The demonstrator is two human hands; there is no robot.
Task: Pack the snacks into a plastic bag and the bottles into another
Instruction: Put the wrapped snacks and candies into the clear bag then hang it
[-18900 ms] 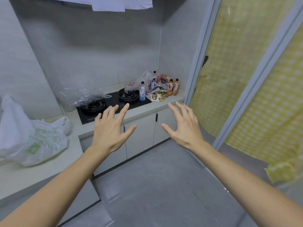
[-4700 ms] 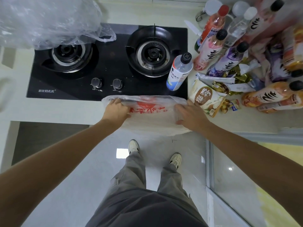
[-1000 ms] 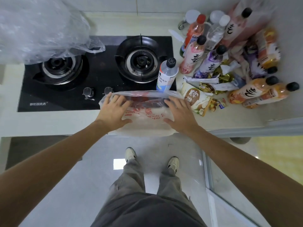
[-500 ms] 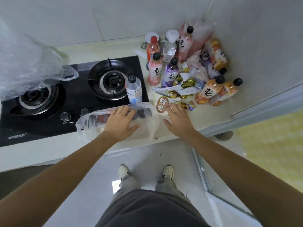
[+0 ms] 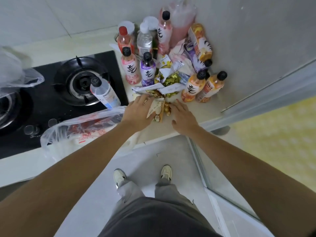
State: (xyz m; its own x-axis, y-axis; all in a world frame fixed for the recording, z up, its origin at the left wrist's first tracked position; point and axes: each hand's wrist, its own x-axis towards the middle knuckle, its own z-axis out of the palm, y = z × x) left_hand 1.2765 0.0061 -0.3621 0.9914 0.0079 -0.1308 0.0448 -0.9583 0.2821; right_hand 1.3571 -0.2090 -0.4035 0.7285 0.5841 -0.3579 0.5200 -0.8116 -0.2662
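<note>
Gripping a tan snack packet [image 5: 156,109], the left hand [image 5: 137,113] curls its fingers [image 5: 145,100] round it; right hand [image 5: 183,118] rests spread open just beside, on the surface [image 5: 201,110]. Snack pile [image 5: 168,82] and bottles [image 5: 147,71] stand beyond; plastic bag [image 5: 82,129] lies left

Lighting: soft, even, daylight-toned; moderately bright, no hard source visible. Shadows: faint, diffuse, directly under the left hand [image 5: 136,112] and right hand [image 5: 183,117]; forearms below them read darker. Glare: pale sheen on the plastic bag [image 5: 80,127] left of the left hand and on the floor [image 5: 145,156] below both hands. Sharpness: slight motion softness at the fingertips; labels on bottles [image 5: 147,69] above the hands smeared. Distortion: strong wide-angle bowing, worst far from the hands.
</note>
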